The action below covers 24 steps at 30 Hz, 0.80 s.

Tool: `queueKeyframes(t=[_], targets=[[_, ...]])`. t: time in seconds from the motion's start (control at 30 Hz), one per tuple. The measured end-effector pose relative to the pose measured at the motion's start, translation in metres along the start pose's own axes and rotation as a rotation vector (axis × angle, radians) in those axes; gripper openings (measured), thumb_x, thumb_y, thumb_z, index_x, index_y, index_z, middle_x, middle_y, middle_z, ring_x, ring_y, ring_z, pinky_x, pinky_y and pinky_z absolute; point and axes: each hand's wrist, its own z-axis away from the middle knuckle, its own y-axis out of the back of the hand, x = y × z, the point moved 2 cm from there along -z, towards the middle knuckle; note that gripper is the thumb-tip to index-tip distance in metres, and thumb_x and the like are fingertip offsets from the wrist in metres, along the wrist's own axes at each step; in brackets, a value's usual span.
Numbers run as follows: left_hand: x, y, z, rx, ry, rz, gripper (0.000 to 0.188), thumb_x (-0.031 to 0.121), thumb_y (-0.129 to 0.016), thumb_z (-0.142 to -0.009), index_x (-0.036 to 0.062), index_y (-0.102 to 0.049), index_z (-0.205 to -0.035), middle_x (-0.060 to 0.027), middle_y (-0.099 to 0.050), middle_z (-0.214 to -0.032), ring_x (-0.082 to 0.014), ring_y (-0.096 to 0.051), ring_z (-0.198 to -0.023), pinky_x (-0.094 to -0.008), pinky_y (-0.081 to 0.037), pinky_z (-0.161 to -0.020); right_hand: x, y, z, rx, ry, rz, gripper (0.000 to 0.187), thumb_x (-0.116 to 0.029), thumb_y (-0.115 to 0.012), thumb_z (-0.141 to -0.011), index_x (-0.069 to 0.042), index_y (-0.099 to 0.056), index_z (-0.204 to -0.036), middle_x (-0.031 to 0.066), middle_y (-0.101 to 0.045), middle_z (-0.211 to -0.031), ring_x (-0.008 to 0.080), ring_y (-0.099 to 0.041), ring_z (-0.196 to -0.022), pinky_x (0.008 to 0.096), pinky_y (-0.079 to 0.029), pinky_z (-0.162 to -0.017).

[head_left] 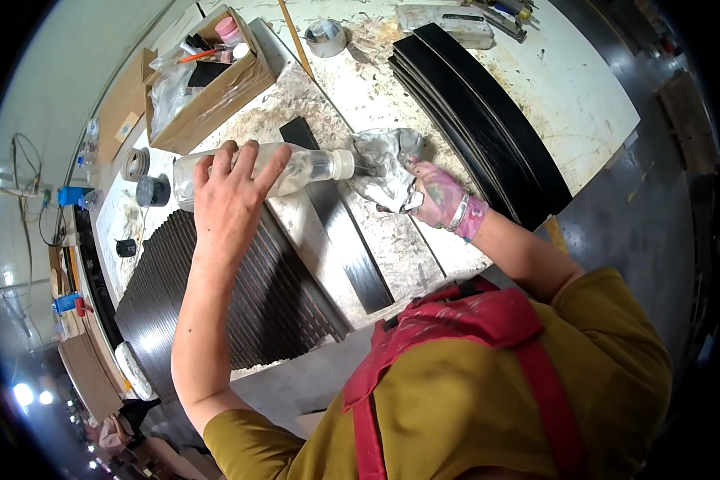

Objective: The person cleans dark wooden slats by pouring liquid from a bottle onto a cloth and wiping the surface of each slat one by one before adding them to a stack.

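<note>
My left hand (230,192) is wrapped over a clear plastic bottle (300,170) that lies tipped on its side, its mouth pointing right. Against that mouth is a crumpled, grey-stained white rag (386,160), gripped by my right hand (444,198) in a stained pink glove. Whether liquid is coming out cannot be seen. Beneath the bottle, a single black strip (350,248) runs across the worktable (572,100). Many dark strips (224,296) lie side by side under my left forearm. Beyond my right hand is a stack of curved black strips (496,120).
A cardboard box (206,102) of small supplies stands at the far left. Near it are a dark jar (153,191) and a small black cup (126,248). A tape roll (326,38), a thin wooden stick (298,42) and a whitish case (448,28) lie at the back.
</note>
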Motion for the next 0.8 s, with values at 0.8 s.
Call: queueKeyframes(t=[0.8], targets=[[-0.098,-0.221,0.013,0.528,1.033,1.061,0.075,0.025,-0.080,-0.068,-0.0042,-0.038,-0.122,-0.0211,-0.055,-0.116,-0.0294,-0.056,-0.107,-0.0345,-0.044,-0.092,-0.016,0.001,0.003,-0.120,0.177,1.050,0.046,-0.023,-0.046,-0.090,-0.004,-0.041,-0.132,0.0134,-0.048,-0.132,0.0265,-0.043,-0.123,0.0407,-0.031,-0.107]])
